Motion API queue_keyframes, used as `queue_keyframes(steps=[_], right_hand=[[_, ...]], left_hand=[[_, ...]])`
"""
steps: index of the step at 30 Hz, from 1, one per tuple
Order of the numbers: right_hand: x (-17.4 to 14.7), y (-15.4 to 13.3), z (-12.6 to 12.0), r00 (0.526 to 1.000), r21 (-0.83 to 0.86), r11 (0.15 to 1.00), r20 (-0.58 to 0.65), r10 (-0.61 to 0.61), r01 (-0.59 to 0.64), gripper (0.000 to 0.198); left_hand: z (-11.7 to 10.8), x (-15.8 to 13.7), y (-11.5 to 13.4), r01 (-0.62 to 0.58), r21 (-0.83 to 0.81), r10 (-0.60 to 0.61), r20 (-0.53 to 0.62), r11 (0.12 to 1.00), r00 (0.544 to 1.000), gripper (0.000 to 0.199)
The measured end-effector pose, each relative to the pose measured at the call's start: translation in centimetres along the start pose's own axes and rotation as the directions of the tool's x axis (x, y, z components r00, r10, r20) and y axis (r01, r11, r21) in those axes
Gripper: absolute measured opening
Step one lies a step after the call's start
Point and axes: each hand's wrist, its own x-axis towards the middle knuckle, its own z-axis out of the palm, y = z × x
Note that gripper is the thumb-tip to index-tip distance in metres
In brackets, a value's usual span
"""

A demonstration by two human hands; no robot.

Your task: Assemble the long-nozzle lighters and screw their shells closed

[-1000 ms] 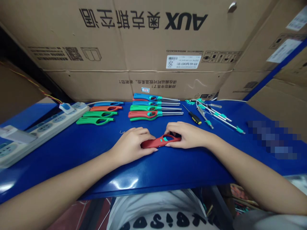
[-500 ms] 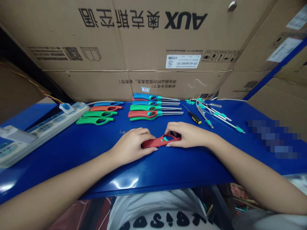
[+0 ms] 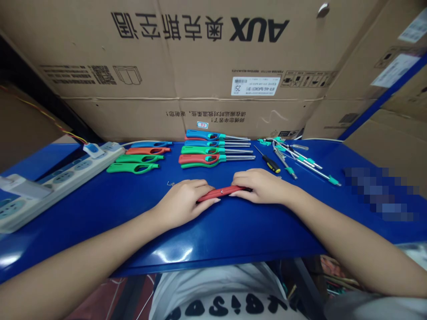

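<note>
A red lighter body (image 3: pixel 222 192) is held between both hands near the middle of the blue table, its narrow edge turned up towards me. My left hand (image 3: pixel 184 198) grips its left end, thumb along the near side. Around the right end my right hand (image 3: pixel 262 186) is closed, and its fingers hide part of that end. Beyond the hands lie assembled lighters (image 3: pixel 203 158) with metal tubes. A black and yellow screwdriver (image 3: pixel 271 163) rests behind my right hand. Small metal pins (image 3: pixel 171 184) lie just behind my left hand.
Green, orange and blue handle shells (image 3: pixel 135 168) lie at the left beside a white power strip (image 3: pixel 63 178). Metal tubes with green parts and wires (image 3: pixel 305 161) are at the back right. A large cardboard sheet (image 3: pixel 200 58) stands behind the blue table (image 3: pixel 216 240).
Both hands have rolled the red lighter body: its flat side with the trigger opening faced me before, and now its narrow edge does. The hands stay in nearly the same place.
</note>
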Motion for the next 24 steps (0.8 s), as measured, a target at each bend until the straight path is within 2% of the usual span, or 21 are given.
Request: queue_keyframes(steps=[4, 9, 14, 19, 24], right_hand=[[-0.1, -0.2, 0.1, 0.999, -0.011, 1.0, -0.046, -0.016, 0.015, 0.032], [-0.2, 0.1, -0.4, 0.999, 0.033, 0.999, -0.022, 0.022, -0.022, 0.03], [-0.4, 1.0, -0.7, 0.994, 0.103, 0.994, -0.105, 0.033, -0.023, 0.031], [-0.4, 0.5, -0.2, 0.988, 0.031, 1.0, -0.152, 0.006, -0.002, 0.032], [-0.1, 0.0, 0.3, 0.993, -0.029, 0.999, -0.114, 0.016, -0.019, 0.034]], left_hand=[[-0.1, -0.1, 0.2, 0.01, -0.064, -0.011, -0.026, 0.998, 1.0, 0.032], [0.1, -0.1, 0.3, 0.047, -0.05, -0.048, -0.01, 0.998, 0.999, 0.034], [-0.1, -0.1, 0.2, 0.086, -0.019, -0.086, -0.033, 0.996, 0.996, 0.035], [-0.1, 0.0, 0.1, 0.091, -0.005, -0.091, -0.025, 0.996, 0.995, 0.034], [0.2, 0.1, 0.3, 0.095, -0.04, -0.096, -0.006, 0.995, 0.995, 0.039]])
